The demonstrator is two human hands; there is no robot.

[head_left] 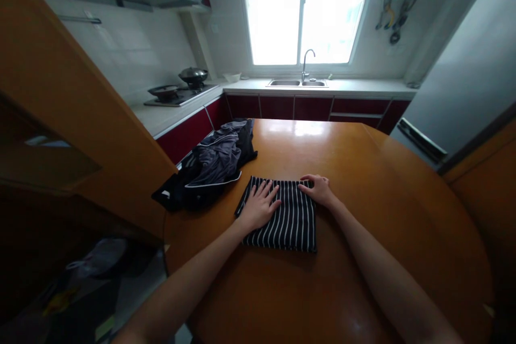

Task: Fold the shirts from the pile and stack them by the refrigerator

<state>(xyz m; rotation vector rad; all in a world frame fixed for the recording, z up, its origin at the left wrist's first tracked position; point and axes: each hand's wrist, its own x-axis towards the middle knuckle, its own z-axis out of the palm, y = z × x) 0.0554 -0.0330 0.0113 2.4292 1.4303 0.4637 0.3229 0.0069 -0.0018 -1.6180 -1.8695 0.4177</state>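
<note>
Both of my hands are set apart on a black cloth with white stripes, which lies flat, as a rough square, on the wooden table before me; directions are taken from the cloth's centre, with twelve o'clock toward the window. My left hand rests palm down toward ten o'clock, its fingers spread over the stripes and gripping nothing. My right hand is at the corner between one and two o'clock, fingers bent at the edge; whether thumb and fingers pinch the fabric I cannot tell. The stripes run roughly from twelve to six. Between ten and eleven o'clock, near the cloth but apart from it, lies a crumpled heap of dark garments with white piping. Beyond the table, a stove bearing two pans stands at eleven and a double sink at twelve.
</note>
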